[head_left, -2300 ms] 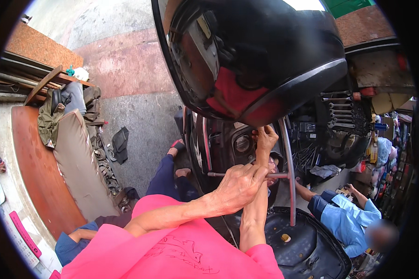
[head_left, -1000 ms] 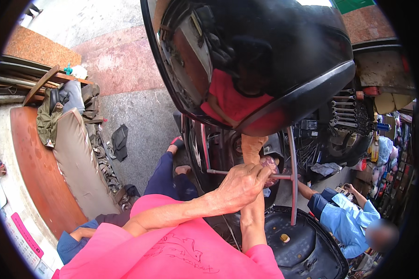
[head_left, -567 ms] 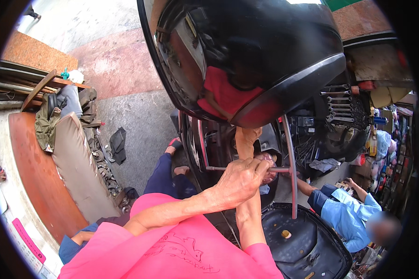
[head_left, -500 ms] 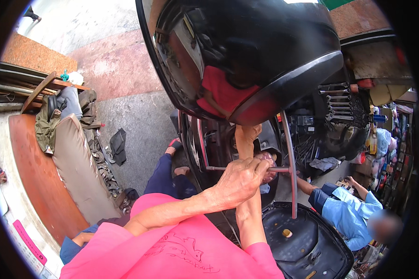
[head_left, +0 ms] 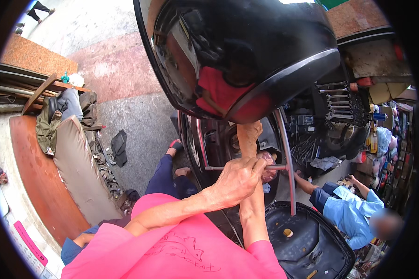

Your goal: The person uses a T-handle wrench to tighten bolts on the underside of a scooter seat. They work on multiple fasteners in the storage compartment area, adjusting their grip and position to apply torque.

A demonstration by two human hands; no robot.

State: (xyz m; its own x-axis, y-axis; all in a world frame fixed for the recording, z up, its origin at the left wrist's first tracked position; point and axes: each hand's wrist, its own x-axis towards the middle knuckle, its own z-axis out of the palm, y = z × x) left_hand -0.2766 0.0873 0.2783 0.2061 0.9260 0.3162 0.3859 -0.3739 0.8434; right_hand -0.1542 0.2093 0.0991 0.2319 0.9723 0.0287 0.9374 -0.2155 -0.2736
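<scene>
A large glossy black shell [head_left: 260, 42], like a scooter's rear box, sits high in front of me and mirrors my pink shirt. Below it is a tubular metal frame [head_left: 287, 158] with a thin crossbar [head_left: 214, 168]. My left hand [head_left: 239, 183] is closed round this crossbar, its wrist crossing over my right forearm. Stretched forward, my right hand [head_left: 250, 131] is at the shell's lower edge, and its fingers are mostly hidden. Beside my left knuckles shows a reddish, mottled thing [head_left: 268, 173] that I cannot make out. A black scooter seat [head_left: 307, 242] lies underside up at my right.
A person in a light blue shirt [head_left: 354, 211] is low on the right, near crowded shelves [head_left: 391, 153]. Several wrenches [head_left: 340, 102] hang in a row beyond the frame. On the left stand a wooden bench [head_left: 37, 172] and a beige cushion [head_left: 81, 172]. A dark cloth [head_left: 118, 148] lies on the floor.
The black shell and the metal frame have shifted slightly left and up in view. My left hand keeps its hold on the crossbar. Far off at upper left, a walking person's legs show more.
</scene>
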